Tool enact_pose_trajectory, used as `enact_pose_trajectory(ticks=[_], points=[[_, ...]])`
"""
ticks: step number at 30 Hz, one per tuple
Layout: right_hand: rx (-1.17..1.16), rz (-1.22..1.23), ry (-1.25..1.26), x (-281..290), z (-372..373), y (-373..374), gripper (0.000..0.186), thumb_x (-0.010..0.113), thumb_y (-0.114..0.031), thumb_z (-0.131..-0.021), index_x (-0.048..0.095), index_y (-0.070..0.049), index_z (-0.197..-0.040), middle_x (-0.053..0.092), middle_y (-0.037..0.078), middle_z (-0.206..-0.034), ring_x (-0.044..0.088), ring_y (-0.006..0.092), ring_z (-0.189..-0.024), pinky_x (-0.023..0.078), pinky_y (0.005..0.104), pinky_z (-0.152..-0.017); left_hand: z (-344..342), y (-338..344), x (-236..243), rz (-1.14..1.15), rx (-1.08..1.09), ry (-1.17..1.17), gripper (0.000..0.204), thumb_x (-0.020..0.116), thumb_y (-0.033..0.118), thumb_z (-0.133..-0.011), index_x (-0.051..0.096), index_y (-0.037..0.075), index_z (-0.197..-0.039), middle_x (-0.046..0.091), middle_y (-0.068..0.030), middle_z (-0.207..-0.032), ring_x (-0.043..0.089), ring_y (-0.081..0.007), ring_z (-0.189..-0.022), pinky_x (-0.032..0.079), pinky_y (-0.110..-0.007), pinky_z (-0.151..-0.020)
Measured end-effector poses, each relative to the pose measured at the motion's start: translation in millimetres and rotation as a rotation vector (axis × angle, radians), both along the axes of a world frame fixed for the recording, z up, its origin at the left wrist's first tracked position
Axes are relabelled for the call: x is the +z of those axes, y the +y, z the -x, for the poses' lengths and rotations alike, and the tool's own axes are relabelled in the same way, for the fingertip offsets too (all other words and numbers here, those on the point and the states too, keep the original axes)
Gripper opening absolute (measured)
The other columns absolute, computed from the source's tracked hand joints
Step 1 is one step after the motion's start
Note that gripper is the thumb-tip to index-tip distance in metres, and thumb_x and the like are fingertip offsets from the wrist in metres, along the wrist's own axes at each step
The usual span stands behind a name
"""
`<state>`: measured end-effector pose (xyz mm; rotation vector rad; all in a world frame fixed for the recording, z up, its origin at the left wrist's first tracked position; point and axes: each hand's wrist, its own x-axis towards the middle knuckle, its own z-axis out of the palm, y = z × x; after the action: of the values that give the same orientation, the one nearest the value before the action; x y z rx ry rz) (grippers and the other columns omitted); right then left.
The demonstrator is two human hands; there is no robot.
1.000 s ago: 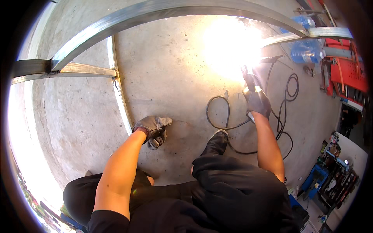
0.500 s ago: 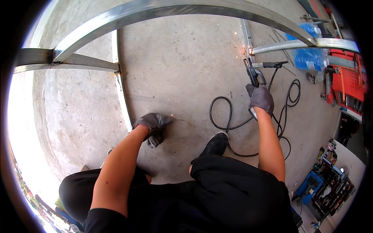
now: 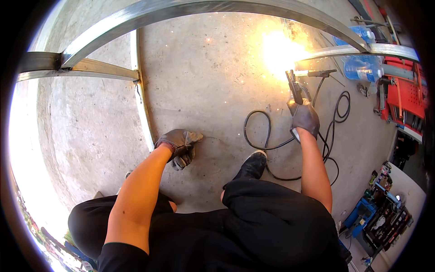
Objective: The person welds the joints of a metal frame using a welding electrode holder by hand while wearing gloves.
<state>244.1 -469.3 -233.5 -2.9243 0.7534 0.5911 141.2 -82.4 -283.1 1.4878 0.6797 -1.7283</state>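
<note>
Welding holder [image 3: 295, 86] is gripped in gloved R hand [image 3: 304, 117], pointed up-left at arc on steel frame [image 3: 344, 49]; gloved L hand [image 3: 179, 144] is pressed half-curled on concrete floor [image 3: 213, 90], well apart.

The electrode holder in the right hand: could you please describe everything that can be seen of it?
The electrode holder is a dark, slim clamp-type tool, held nearly upright in the gloved right hand. Its upper end points at the joint of the steel frame, where a bright yellow-white arc glare and sparks hide the tip. A black cable loops across the concrete floor below the hand; its joint to the holder cannot be seen.
</note>
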Motion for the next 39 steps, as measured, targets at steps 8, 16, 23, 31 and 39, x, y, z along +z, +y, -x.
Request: enact_pose_trajectory(ticks=[8, 16, 23, 31, 39], points=[[0.077, -0.111, -0.056, 0.7, 48.7, 11.9, 0.058, 0.07, -0.057, -0.093, 0.079, -0.006, -0.118, 0.079, 0.027, -0.105, 0.076, 0.0452, -0.102, 0.058, 0.0502, -0.09, 14.6, 6.7, -32.2, -0.014, -0.287, -0.451, 0.085, 0.05, 0.074, -0.105, 0.078, -0.007, -0.103, 0.081, -0.0239, -0.092, 0.082, -0.0326, -0.086, 0.062, -0.043, -0.089], [-0.224, -0.652, 0.061, 27.7, 78.8, 69.4, 0.05, 0.082, -0.052, -0.088, 0.081, -0.01, -0.114, 0.082, 0.01, -0.096, 0.079, 0.0199, -0.087, 0.06, 0.035, -0.079, 25.9, 15.3, -43.5, 0.059, -0.423, -0.425, 0.052, 0.064, 0.05, -0.105, 0.08, 0.001, -0.109, 0.078, -0.0199, -0.098, 0.079, -0.0328, -0.095, 0.061, -0.044, -0.088], [-0.017, -0.644, 0.135, 21.9, 79.3, 106.9, 0.047, 0.083, -0.05, -0.092, 0.08, -0.01, -0.115, 0.082, 0.009, -0.093, 0.079, 0.02, -0.087, 0.061, 0.035, -0.083, -13.2, 8.8, 79.3, 0.197, -0.858, -0.196, 0.065, 0.06, 0.062, -0.103, 0.08, 0.001, -0.1, 0.076, -0.0116, -0.084, 0.075, -0.0275, -0.081, 0.058, -0.045, -0.075], [0.048, -0.928, 0.333, 4.7, 70.9, 163.7, 0.036, 0.085, -0.042, -0.091, 0.082, -0.009, -0.105, 0.079, 0.006, -0.087, 0.073, 0.0163, -0.069, 0.059, 0.0331, -0.066, 4.6, 117.5, 71.6, -0.106, -0.749, -0.047, 0.063, 0.069, 0.06, -0.095, 0.078, 0.007, -0.13, 0.078, -0.0215, -0.108, 0.076, -0.0354, -0.09, 0.061, -0.05, -0.081], [-0.236, -1.439, 0.601, -27.7, 65.7, 240.4, 0.039, 0.086, -0.041, -0.092, 0.079, -0.005, -0.104, 0.073, 0.006, -0.077, 0.066, 0.0134, -0.061, 0.055, 0.0323, -0.061, 14.5, 108.7, 19.6, -0.316, -0.39, -0.279, 0.058, 0.055, 0.051, -0.105, 0.078, -0.002, -0.106, 0.074, -0.0198, -0.08, 0.073, -0.0363, -0.068, 0.057, -0.049, -0.063]])
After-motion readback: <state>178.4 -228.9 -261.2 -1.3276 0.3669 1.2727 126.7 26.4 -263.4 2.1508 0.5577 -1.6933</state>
